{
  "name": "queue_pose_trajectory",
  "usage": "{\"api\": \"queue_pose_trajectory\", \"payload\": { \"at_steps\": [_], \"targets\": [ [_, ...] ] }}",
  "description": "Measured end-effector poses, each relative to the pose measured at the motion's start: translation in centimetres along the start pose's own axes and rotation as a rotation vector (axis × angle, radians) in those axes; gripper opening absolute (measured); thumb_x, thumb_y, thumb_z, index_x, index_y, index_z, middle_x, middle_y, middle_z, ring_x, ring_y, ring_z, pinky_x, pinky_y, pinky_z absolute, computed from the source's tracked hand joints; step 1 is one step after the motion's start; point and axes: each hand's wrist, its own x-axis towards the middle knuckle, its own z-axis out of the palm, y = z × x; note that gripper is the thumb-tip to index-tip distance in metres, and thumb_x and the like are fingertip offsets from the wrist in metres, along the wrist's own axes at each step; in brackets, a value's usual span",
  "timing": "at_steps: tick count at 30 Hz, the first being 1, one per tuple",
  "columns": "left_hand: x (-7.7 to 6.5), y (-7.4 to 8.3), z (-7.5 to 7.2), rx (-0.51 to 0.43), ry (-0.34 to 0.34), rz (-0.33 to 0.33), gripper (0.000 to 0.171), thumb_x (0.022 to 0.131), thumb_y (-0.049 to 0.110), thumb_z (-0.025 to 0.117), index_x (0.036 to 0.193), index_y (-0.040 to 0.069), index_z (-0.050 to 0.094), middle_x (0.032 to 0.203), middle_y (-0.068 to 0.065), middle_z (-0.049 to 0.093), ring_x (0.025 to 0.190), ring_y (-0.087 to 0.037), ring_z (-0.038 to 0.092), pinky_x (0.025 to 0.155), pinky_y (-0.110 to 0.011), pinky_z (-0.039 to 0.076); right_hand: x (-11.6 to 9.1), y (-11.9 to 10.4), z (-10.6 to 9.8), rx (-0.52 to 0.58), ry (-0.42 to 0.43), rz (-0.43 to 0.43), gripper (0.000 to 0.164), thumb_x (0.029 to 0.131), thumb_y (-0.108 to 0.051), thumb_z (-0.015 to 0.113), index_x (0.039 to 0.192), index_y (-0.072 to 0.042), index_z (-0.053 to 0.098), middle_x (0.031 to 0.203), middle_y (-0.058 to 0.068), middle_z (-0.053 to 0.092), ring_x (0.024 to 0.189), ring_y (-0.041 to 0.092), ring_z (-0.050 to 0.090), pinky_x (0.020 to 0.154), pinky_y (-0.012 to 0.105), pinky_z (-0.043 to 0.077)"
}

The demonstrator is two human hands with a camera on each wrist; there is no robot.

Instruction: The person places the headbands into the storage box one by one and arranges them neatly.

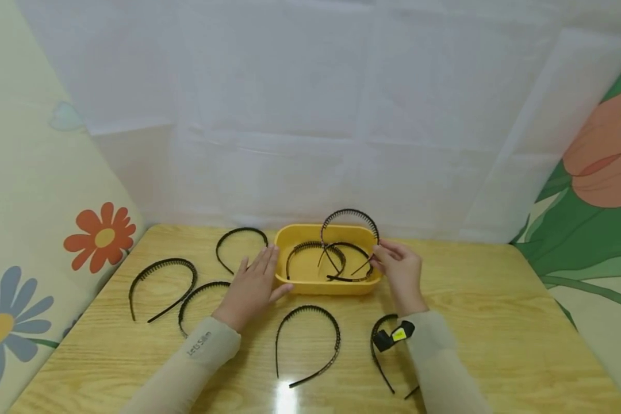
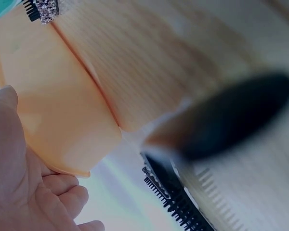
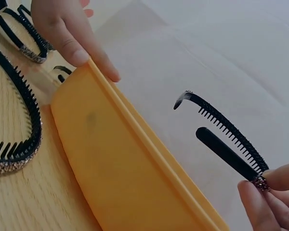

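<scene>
A yellow plastic basket [image 1: 326, 288] stands at the back middle of the table. My left hand [image 1: 252, 286] rests against its left end, fingers extended along the rim and thumb near the front corner. With thumb and fingers, my right hand [image 1: 402, 275] pinches one end of a black toothed headband [image 1: 349, 211] above the basket's right side. Glittery stones show at the pinched end of this headband [image 3: 233, 134] in the right wrist view. Inside the basket lie a headband [image 1: 310, 244] at the left and another headband [image 1: 357, 248] at the right, partly overlapped by the held one.
Several more black headbands lie on the wooden table [image 1: 476, 299]: one headband [image 1: 336, 339] in front of the basket, others to the left, one under the right wrist. A white sheet [image 1: 290, 115] hangs behind. Flower-patterned panels [image 1: 26, 172] flank the table.
</scene>
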Motion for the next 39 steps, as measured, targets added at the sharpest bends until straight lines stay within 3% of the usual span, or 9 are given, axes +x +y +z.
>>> {"api": "queue_pose_trajectory", "payload": {
  "at_steps": [5, 7, 15, 24, 28, 39],
  "targets": [
    [0.1, 0.0, -0.1, 0.003, 0.002, 0.003, 0.09, 0.102, 0.054, 0.051, 0.158, -0.008, 0.017, 0.164, -0.025, 0.018, 0.151, -0.04, 0.023, 0.12, -0.064, 0.017, 0.2, 0.2, 0.5, -0.007, -0.017, 0.005, 0.035, 0.094, 0.001, 0.069, 0.127, 0.013, 0.062, 0.12, 0.033, 0.065, 0.093, 0.028, 0.073, 0.081, 0.029, 0.061],
    [0.1, 0.0, -0.1, 0.01, 0.003, 0.002, 0.09, 0.102, 0.055, 0.051, 0.158, -0.008, 0.017, 0.164, -0.025, 0.019, 0.151, -0.04, 0.023, 0.12, -0.064, 0.017, 0.2, 0.2, 0.7, -0.017, -0.026, 0.014, 0.035, 0.095, 0.001, 0.068, 0.127, 0.013, 0.062, 0.122, 0.034, 0.064, 0.093, 0.028, 0.073, 0.08, 0.029, 0.061],
    [0.3, 0.1, -0.4, 0.012, 0.01, 0.006, 0.09, 0.102, 0.054, 0.051, 0.157, -0.009, 0.018, 0.163, -0.026, 0.021, 0.151, -0.04, 0.024, 0.12, -0.064, 0.017, 0.3, 0.2, 1.8, -0.075, -0.039, 0.039, 0.033, 0.093, 0.004, 0.068, 0.124, 0.014, 0.063, 0.11, 0.026, 0.07, 0.085, 0.022, 0.073, 0.075, 0.027, 0.062],
    [0.1, 0.1, -0.2, 0.002, 0.002, 0.001, 0.091, 0.102, 0.055, 0.051, 0.158, -0.008, 0.017, 0.164, -0.025, 0.019, 0.151, -0.04, 0.023, 0.12, -0.063, 0.016, 0.3, 0.5, 3.4, -0.103, -0.048, 0.068, 0.032, 0.093, 0.005, 0.068, 0.123, 0.014, 0.063, 0.115, 0.035, 0.066, 0.084, 0.024, 0.073, 0.073, 0.026, 0.062],
    [0.1, 0.0, -0.1, 0.009, 0.002, 0.002, 0.091, 0.102, 0.056, 0.05, 0.158, -0.008, 0.018, 0.164, -0.025, 0.021, 0.151, -0.039, 0.024, 0.121, -0.063, 0.017, 0.3, 0.9, 4.0, -0.146, -0.062, 0.049, 0.03, 0.093, 0.003, 0.07, 0.121, 0.012, 0.065, 0.111, 0.031, 0.069, 0.083, 0.028, 0.075, 0.07, 0.027, 0.062],
    [0.1, -0.1, 0.3, 0.019, 0.01, 0.002, 0.09, 0.102, 0.055, 0.051, 0.157, -0.008, 0.019, 0.164, -0.024, 0.022, 0.151, -0.039, 0.024, 0.121, -0.063, 0.017, -0.2, 1.7, 5.4, -0.253, -0.072, -0.043, 0.028, 0.09, 0.004, 0.07, 0.117, 0.011, 0.069, 0.101, 0.027, 0.073, 0.064, 0.013, 0.07, 0.064, 0.024, 0.062]
  ]
}}
